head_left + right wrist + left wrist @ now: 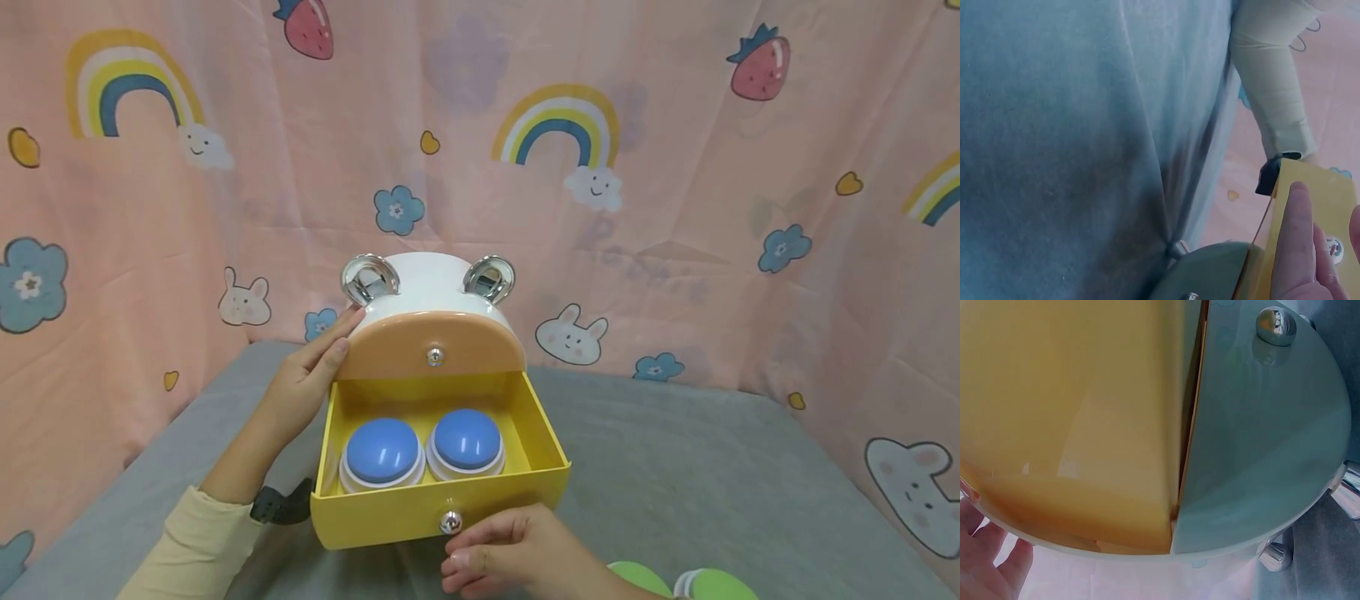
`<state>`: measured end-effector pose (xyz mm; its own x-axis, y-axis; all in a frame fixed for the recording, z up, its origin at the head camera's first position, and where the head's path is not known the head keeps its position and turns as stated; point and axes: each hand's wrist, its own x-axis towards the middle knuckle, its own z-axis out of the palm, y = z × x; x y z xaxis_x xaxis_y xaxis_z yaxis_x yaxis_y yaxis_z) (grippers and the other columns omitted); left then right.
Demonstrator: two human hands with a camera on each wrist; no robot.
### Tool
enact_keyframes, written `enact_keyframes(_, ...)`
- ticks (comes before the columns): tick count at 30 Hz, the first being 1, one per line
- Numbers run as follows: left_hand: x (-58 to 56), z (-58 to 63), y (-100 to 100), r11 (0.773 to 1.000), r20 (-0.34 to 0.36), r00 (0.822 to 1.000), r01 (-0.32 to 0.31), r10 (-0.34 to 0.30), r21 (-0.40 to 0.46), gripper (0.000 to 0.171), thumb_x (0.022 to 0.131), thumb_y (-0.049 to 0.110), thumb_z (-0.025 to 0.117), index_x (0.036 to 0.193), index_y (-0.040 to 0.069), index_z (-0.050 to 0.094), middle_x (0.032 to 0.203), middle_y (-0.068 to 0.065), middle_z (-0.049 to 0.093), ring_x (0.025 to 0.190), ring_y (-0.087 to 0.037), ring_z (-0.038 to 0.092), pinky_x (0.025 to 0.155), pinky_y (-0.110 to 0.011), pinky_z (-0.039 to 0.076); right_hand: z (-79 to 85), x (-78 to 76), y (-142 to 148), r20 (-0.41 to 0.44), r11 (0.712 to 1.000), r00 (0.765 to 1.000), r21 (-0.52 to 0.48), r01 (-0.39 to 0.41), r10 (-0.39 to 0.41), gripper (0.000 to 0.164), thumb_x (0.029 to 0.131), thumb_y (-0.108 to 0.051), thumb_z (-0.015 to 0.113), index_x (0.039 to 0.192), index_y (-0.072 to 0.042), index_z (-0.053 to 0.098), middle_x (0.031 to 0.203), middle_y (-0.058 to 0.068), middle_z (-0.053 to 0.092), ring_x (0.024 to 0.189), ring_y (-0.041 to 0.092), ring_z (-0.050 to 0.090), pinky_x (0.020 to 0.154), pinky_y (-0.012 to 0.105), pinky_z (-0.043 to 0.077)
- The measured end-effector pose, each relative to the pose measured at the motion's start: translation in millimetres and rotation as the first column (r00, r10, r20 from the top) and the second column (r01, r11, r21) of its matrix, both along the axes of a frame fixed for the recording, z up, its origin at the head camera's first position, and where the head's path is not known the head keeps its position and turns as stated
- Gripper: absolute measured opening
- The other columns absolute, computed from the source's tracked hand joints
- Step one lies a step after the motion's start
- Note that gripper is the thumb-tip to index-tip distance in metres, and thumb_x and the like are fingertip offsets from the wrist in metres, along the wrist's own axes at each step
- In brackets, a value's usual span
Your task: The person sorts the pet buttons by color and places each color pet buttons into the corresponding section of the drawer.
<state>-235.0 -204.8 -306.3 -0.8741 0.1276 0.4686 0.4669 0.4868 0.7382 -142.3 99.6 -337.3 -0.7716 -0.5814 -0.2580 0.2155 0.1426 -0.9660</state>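
A rounded white cabinet [426, 279] with two silver ears stands on the grey cloth. Its orange upper front [397, 346] has a silver knob and is closed. Below it, a yellow drawer [375, 518] is pulled out, holding two blue domed buttons [382, 450] on white bases. My left hand [300, 387] rests against the cabinet's left side, fingers extended; its fingertips [1016, 562] show at the rim in the left wrist view. Just below the drawer's silver knob [450, 522] is my right hand [521, 550], fingers fairly straight, thumb apart, gripping nothing.
Two green domed things [720, 585] lie at the bottom right, partly cut off by the frame and partly behind the right hand. Grey cloth [660, 467] covers the table. A pink printed curtain [675, 275] hangs behind and at both sides.
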Motion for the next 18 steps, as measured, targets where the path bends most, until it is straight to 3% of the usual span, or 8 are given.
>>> enact_keyframes(11,-0.4,-1.0,-1.2,1.000,-0.003,1.000,-0.004,0.004,-0.011,0.045,0.108,0.034,0.038,0.153,0.031,0.039,0.164,0.005,0.028,0.154,-0.027,0.023,0.122,-0.058,0.025,-7.9,-6.3,-4.6,0.009,1.000,1.000,0.024,0.014,-0.014,0.038,0.096,-0.024,0.067,0.114,0.009,0.069,0.102,0.014,0.077,0.093,0.021,0.075,0.086,0.042,0.061)
enact_keyframes(18,-1.4,-1.4,-1.1,1.000,0.000,1.000,-0.015,0.015,-0.018,0.045,0.108,0.035,0.038,0.153,0.033,0.040,0.164,0.006,0.028,0.154,-0.026,0.024,0.122,-0.058,0.025,-15.9,-7.6,-8.0,0.015,0.998,0.999,-0.054,0.032,-0.031,0.044,0.095,-0.027,0.067,0.114,0.012,0.067,0.100,0.014,0.077,0.091,0.020,0.076,0.084,0.038,0.062)
